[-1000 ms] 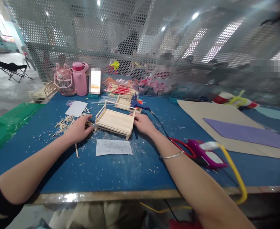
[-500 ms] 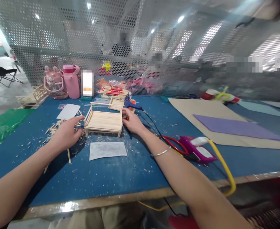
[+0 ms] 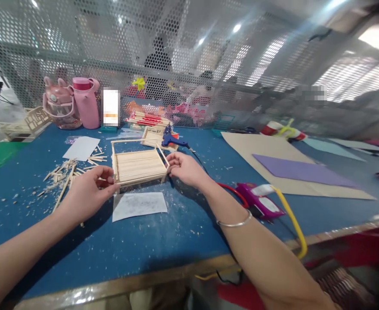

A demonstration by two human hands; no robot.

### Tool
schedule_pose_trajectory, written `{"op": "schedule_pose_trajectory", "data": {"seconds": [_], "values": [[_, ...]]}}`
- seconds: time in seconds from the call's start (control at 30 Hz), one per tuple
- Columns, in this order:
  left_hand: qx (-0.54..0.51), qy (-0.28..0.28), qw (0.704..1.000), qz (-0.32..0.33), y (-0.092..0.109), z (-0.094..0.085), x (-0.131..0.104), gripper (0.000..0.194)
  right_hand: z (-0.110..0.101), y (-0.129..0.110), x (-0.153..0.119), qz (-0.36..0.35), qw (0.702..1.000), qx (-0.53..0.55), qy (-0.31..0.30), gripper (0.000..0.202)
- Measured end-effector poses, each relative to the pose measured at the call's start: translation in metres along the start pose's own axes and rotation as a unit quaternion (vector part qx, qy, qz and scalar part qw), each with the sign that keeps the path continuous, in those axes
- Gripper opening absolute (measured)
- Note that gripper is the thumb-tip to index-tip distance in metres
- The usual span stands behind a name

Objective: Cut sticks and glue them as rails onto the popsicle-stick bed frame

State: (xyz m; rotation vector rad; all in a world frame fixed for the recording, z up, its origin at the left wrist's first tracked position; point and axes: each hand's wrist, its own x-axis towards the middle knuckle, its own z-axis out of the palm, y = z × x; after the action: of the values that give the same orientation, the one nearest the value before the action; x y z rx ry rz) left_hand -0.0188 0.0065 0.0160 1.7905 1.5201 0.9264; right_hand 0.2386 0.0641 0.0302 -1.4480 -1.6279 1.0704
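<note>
A small bed-like model built of pale wooden sticks (image 3: 140,165) is between my two hands, its slatted surface facing up. At its left end, my left hand (image 3: 90,189) pinches the front corner with thumb and curled fingers. My right hand (image 3: 186,170), with a bangle on its wrist, has its fingertips closed on the right end rail. Part of that grip is hidden behind the rail. Just in front of the model lies a white sheet of paper (image 3: 140,206). Behind it are a blue glue gun (image 3: 173,140) and a smaller wooden-stick piece (image 3: 149,135).
Cut sticks and crumbs (image 3: 63,174) litter the left side near a white card (image 3: 81,148). Pink bottles (image 3: 86,103) and a lit phone (image 3: 111,106) stand at the back. To the right are a purple device (image 3: 260,201) with a yellow cable, brown paper (image 3: 241,148) and a purple sheet (image 3: 302,170).
My left hand has moved right and closed on the model's left end, where it was apart before. The model looks slightly turned and its front raised. The camera view has shifted.
</note>
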Motion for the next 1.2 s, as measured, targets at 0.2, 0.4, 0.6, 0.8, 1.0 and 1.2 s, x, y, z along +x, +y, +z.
{"op": "schedule_pose_trajectory", "data": {"seconds": [0.2, 0.4, 0.6, 0.8, 1.0, 1.2], "values": [[0.008, 0.013, 1.0, 0.012, -0.002, 0.005, -0.001, 0.024, -0.01, -0.018, -0.017, -0.031, 0.989, -0.12, 0.08, 0.009], [-0.003, 0.022, 1.0, 0.022, -0.005, 0.006, 0.0, 0.024, -0.005, -0.021, -0.025, -0.099, 0.956, -0.256, 0.099, 0.02], [-0.01, 0.02, 0.999, 0.024, -0.005, 0.006, 0.0, 0.022, -0.004, -0.021, -0.025, -0.086, 0.961, -0.246, 0.093, 0.02], [-0.012, 0.022, 1.0, 0.019, -0.003, 0.006, -0.001, 0.024, -0.005, -0.022, -0.026, -0.067, 0.962, -0.249, 0.093, 0.022], [-0.008, 0.024, 0.999, 0.019, -0.004, 0.006, 0.0, 0.024, -0.005, -0.02, -0.024, -0.075, 0.961, -0.247, 0.095, 0.023], [-0.015, 0.017, 1.0, 0.021, -0.004, 0.006, -0.001, 0.025, -0.006, -0.019, -0.023, -0.056, 0.967, -0.235, 0.082, 0.022]]}}
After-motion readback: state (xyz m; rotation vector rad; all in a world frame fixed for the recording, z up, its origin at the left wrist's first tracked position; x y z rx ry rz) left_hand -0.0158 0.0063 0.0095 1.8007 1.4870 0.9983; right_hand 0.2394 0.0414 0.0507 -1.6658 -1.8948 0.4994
